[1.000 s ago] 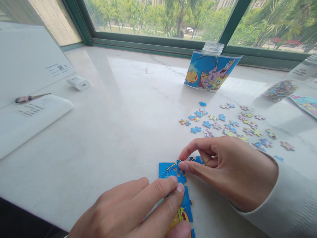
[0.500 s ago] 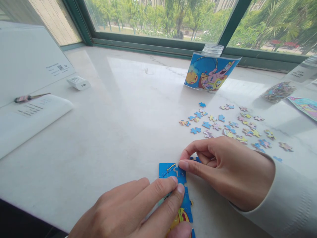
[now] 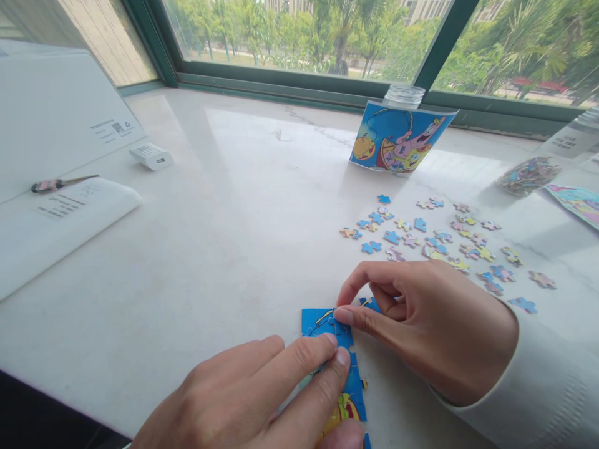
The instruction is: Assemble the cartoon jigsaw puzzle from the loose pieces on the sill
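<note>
Up close, left hand (image 3: 262,393) pressing joined puzzle (image 3: 327,330), right hand (image 3: 421,324) pinching blue piece (image 3: 369,304) at its edge

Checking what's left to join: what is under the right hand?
Under the right hand, a blue puzzle piece shows between thumb and forefinger, next to the assembled strip. The palm covers whatever else lies beneath.

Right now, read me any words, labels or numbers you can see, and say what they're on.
No text is legible.
White box: small print with a square code, too small.
White booklet: printed lines, blurred.
White adapter: tiny print, unreadable.
Clear jar: label, too blurred.
Cartoon picture: no words visible.
</note>
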Demonstrator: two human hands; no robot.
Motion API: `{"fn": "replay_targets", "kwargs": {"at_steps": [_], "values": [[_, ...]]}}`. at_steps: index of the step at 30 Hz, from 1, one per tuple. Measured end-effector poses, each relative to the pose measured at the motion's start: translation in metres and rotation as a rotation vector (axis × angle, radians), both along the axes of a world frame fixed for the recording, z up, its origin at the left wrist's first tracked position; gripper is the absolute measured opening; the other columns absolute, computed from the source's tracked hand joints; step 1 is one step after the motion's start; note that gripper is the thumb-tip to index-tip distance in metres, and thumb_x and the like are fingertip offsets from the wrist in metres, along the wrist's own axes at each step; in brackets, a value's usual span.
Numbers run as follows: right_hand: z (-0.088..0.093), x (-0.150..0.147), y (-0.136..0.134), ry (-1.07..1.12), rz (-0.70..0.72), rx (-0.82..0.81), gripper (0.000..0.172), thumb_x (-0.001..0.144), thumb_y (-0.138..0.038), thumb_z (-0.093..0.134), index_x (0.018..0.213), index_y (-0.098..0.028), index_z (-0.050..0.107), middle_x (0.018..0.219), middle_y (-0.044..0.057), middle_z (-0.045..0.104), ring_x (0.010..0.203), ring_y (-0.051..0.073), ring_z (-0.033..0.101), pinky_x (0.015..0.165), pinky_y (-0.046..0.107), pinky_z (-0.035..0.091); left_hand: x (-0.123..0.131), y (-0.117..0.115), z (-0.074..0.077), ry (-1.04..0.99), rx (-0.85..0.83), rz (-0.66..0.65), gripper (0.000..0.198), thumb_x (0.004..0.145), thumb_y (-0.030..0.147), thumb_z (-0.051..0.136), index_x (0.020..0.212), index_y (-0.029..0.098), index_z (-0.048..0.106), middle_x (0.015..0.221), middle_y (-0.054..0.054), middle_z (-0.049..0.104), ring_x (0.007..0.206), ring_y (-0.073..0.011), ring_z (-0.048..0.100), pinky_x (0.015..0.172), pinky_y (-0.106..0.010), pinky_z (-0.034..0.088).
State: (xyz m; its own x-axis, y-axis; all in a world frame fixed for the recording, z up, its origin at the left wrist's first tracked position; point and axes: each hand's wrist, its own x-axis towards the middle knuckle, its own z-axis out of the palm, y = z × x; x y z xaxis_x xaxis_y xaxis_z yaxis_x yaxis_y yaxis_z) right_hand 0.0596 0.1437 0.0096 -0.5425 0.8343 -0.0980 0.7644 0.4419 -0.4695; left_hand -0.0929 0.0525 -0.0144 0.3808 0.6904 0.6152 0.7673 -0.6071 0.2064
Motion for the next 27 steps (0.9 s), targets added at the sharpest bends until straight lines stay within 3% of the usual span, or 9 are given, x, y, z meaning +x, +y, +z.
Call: {"fn": "replay_targets", "kwargs": {"at_steps": [9,14,19,23,27], "values": [[-0.001,0.001,0.0,-0.083,-0.013,0.017,0.006,0.067,-0.039,0.063,0.067,-0.034,0.066,0.039,-0.007,0.035,0.039,0.005,0.033,0.042,0.019,0.023,0.002,0.002,0.0,0.002,0.011,0.007,0.023,0.094,0.034,0.045,0.101,0.016,0.057,0.096,-0.01,0.053,0.079,-0.024,0.058,0.068,-0.029,0.055],[-0.002,0.001,0.0,-0.112,-0.034,0.0,0.006,0.067,-0.04,0.064,0.068,-0.034,0.066,0.04,-0.007,0.037,0.041,0.006,0.035,0.043,0.02,0.023,-0.002,-0.004,-0.009,0.009,0.006,0.008,0.023,0.094,0.035,0.046,0.102,0.016,0.057,0.1,-0.009,0.053,0.076,-0.0231,0.058,0.064,-0.028,0.055],[-0.001,0.002,-0.001,-0.09,-0.039,-0.013,0.006,0.066,-0.04,0.063,0.067,-0.034,0.066,0.041,-0.006,0.038,0.041,0.006,0.035,0.043,0.019,0.024,-0.009,-0.014,-0.018,0.042,-0.016,0.032,0.022,0.087,0.034,0.059,0.105,0.02,0.057,0.118,0.003,0.046,0.076,-0.0167,0.057,0.062,-0.022,0.054],[0.0,0.002,0.0,-0.07,-0.035,-0.027,0.007,0.068,-0.039,0.062,0.067,-0.034,0.067,0.041,-0.006,0.04,0.042,0.006,0.037,0.043,0.019,0.024,-0.004,-0.01,-0.014,0.016,-0.014,0.017,0.023,0.094,0.035,0.046,0.102,0.016,0.058,0.103,-0.008,0.053,0.075,-0.022,0.058,0.062,-0.026,0.055],[0.0,0.002,0.0,-0.048,-0.033,-0.05,0.009,0.069,-0.038,0.061,0.068,-0.033,0.068,0.041,-0.005,0.041,0.042,0.006,0.036,0.043,0.019,0.025,0.002,-0.003,-0.005,0.013,-0.012,0.012,0.023,0.095,0.034,0.044,0.099,0.016,0.058,0.096,-0.009,0.054,0.077,-0.0229,0.058,0.064,-0.027,0.055]]}}
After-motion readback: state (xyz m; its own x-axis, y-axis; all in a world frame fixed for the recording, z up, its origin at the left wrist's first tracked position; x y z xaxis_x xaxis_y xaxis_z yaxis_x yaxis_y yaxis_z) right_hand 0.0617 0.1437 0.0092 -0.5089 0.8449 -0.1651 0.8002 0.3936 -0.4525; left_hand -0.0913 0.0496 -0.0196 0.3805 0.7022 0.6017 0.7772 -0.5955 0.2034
